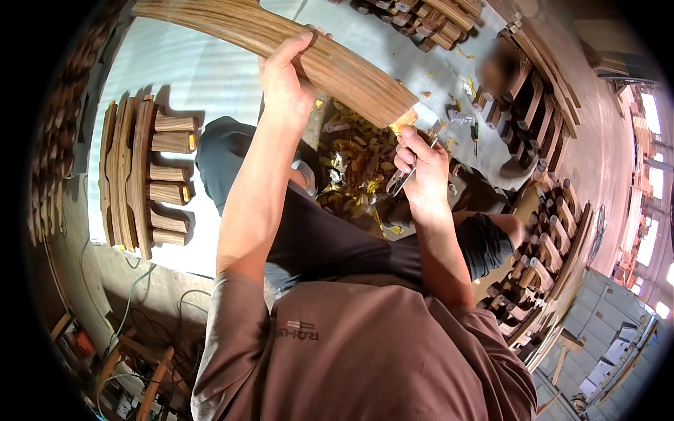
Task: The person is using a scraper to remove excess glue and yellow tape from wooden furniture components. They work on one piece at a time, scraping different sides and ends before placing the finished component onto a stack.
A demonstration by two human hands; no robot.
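My left hand (289, 78) is wrapped round a long, curved wooden furniture part (351, 78) with brown striped grain, held up across the top of the view. Its near end, toward the right, carries a scrap of yellow tape (403, 119). Right at that end is my right hand (423, 163), its fingers closed and pinched next to the tape. A slim metal tool (400, 182) sticks out of the right hand; its exact kind is hard to make out. Whether the fingers also grip the tape is partly hidden.
Yellow and brown scraps (358, 158) lie heaped between my legs. Joined wooden parts (144, 175) lie on a pale sheet (203, 63) at left. More wooden parts (537, 105) are stacked at right, near a screwdriver (475, 137). Cables (137, 295) trail at lower left.
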